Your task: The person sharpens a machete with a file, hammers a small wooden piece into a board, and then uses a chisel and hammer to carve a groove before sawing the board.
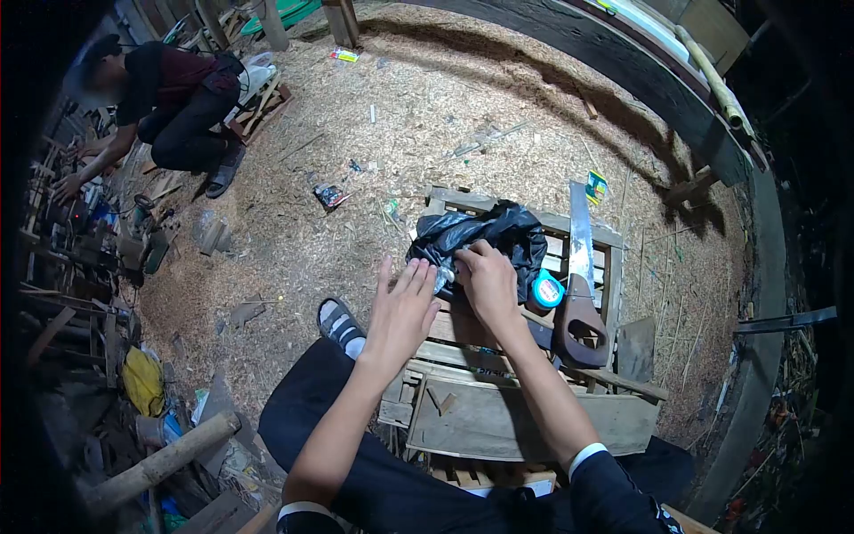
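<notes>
A crumpled black plastic bag [523, 233] lies on top of a slatted wooden crate [480, 423] in front of me. My right hand [491, 287] is at the bag's near side, its fingers curled together in a pinch; what they hold is hidden. Beside it my left hand [402, 311] is open, fingers stretched out, with the tips close to a small clear plastic piece [442, 279] at the bag's left edge. Right of my right hand is a light-blue tape measure [546, 290]. A hand saw [581, 258] with a brown handle lies further right, blade pointing away.
Wood shavings [427, 107] cover the ground, with scattered wrappers such as a green-yellow packet [596, 186]. Another person [182, 98] crouches at the far left by piled scrap and tools. A thick beam [640, 80] crosses the upper right. A round pole [165, 458] juts in at lower left.
</notes>
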Available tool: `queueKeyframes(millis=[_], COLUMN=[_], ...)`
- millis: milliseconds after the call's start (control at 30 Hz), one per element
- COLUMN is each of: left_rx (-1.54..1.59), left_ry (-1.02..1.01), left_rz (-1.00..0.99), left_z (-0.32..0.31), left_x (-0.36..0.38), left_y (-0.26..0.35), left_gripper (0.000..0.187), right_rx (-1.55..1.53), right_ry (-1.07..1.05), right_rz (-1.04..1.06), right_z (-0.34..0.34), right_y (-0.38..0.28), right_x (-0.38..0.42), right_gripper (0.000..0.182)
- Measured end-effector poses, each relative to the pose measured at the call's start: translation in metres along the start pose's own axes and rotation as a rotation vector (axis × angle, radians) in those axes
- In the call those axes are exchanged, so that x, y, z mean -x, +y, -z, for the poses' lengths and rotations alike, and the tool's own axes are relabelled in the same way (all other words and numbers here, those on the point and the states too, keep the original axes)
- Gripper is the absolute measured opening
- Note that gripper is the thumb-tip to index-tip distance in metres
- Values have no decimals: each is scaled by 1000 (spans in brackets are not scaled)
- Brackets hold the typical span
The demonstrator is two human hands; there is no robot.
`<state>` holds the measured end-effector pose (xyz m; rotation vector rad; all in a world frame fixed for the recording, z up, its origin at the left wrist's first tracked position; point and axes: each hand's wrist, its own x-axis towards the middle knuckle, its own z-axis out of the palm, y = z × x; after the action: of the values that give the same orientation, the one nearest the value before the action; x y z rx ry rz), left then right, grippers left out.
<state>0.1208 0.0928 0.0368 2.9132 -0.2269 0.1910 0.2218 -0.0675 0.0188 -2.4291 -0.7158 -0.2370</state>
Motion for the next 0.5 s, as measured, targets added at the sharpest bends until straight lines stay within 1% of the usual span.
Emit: queueKeyframes(millis=[67, 100, 133, 200, 233, 333, 400, 467, 500], left_rx=[43, 44, 38, 50, 54, 55, 53, 55, 57], left_ry=[5, -3, 2, -6, -22, -6, -15, -29, -27], left_rz=[3, 6, 1, -6, -4, -6, -4, -4, -2], left_z=[1, 0, 0, 0, 1, -1, -1, -1, -1], left_x=[0, 0, 1, 2, 2, 4, 5, 5, 6], left_y=[0, 0, 0, 1, 1, 0, 1, 1, 2], left_gripper=[55, 55, 55, 57, 59, 60, 60, 61, 61], right_rx=[142, 212, 211, 357, 357, 302, 282, 134, 135], right_ry=[-123, -122, -113, -42, -73, -102, -111, -165, -167], right_rz=[-134, -109, -109, -46, -31, -54, -39, -90, -87], right_z=[3, -1, -6, -11, -11, -9, -4, 6, 5], right_y=[-10, -10, -9, -8, -5, -1, 1, -1, -2], right_x=[-3, -2, 1, 3, 2, 2, 0, -2, -2], right_gripper=[7, 5, 5, 8, 12, 9, 12, 18, 18])
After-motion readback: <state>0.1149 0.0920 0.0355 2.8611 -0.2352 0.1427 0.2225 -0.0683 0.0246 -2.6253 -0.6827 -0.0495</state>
